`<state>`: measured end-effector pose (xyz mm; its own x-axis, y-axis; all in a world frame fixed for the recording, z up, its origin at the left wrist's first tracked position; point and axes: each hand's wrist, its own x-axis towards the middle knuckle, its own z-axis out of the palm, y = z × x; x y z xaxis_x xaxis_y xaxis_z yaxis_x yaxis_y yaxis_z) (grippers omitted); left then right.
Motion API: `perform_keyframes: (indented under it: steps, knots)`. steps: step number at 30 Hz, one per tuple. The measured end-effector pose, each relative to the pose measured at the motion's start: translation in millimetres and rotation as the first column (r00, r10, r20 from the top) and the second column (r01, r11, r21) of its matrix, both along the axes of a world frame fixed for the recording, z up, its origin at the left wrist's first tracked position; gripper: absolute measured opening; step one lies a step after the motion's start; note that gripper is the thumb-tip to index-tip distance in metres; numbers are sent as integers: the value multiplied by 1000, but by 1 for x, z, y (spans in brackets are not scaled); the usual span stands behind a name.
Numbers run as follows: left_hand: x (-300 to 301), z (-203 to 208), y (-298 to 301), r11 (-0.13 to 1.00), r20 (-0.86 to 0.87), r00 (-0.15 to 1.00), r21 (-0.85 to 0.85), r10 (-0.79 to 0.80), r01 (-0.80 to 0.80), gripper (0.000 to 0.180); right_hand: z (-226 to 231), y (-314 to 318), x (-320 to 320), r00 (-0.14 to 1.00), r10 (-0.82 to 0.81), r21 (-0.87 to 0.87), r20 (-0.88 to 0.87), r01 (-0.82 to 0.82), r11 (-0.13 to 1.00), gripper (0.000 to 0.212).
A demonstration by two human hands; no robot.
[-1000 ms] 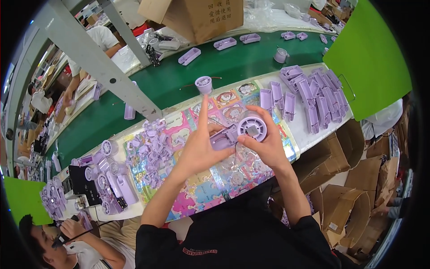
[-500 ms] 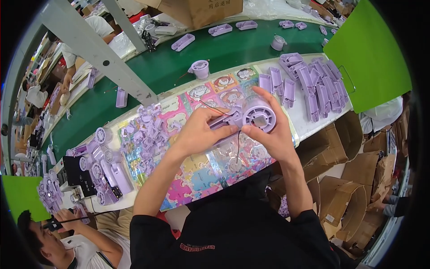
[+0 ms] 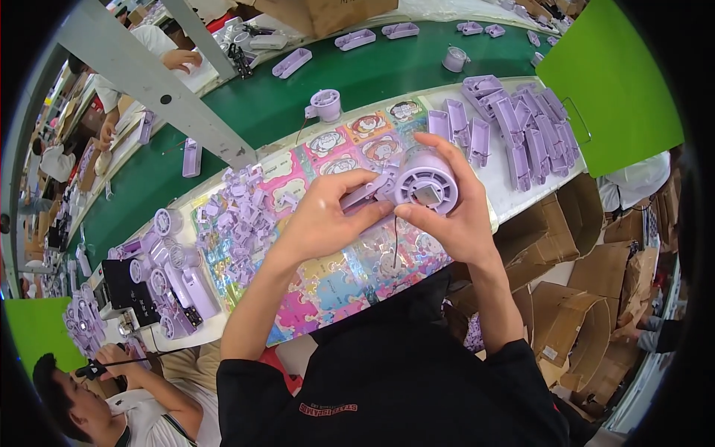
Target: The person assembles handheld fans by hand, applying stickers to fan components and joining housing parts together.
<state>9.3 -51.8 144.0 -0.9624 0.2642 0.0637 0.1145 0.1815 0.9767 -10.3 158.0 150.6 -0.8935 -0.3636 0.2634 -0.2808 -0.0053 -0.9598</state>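
Observation:
My right hand [image 3: 465,223] is wrapped round a round purple fan housing [image 3: 426,177], thumb at its lower rim and fingers along the far side. Its open ring, with a pale square piece inside, faces me. A narrow purple handle shell [image 3: 366,195] is pinched between the thumb and fingers of my left hand [image 3: 324,216]. Shell and housing meet between the two hands; whether they are joined is hidden by my fingers. From that meeting point a dark thin wire [image 3: 395,249] hangs down over the colourful patterned sheet [image 3: 328,287].
Small purple parts [image 3: 238,216] lie heaped left of my hands; purple shells [image 3: 521,134] are piled at the right. Beyond runs a green conveyor [image 3: 387,71] carrying shells and a fan housing [image 3: 325,106]. A grey post [image 3: 164,93] rises at left. A co-worker [image 3: 97,402] sits lower left.
The fan housing has tilted slightly and sits closer against the handle shell. The wire that stuck out above my left hand no longer shows. Both hands keep their holds.

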Motion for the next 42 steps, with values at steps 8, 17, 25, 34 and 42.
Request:
perform_keyframes:
  steps: [8, 17, 25, 34, 42]
  knots:
    - [2, -11, 4, 999, -66, 997, -4, 46, -46, 30, -1, -3, -11, 998, 34, -55, 44, -31, 998, 82]
    - [-16, -28, -12, 969, 95, 987, 199, 131, -147, 36, -12, -19, -58, 955, 223, -113, 196, -204, 973, 90]
    - [-112, -20, -97, 775, 44, 783, 120, 620, -620, 22, -114, -19, -71, 882, -5, 495, -471, 269, 826, 47]
    - [-227, -137, -250, 280, 84, 268, -314, 960, -907, 51, -141, -29, -72, 862, -144, 332, -486, 334, 882, 27]
    - [-227, -144, -205, 96, -44, 153, -603, 987, -792, 47, -143, -15, -83, 908, -128, 415, -400, 304, 858, 21]
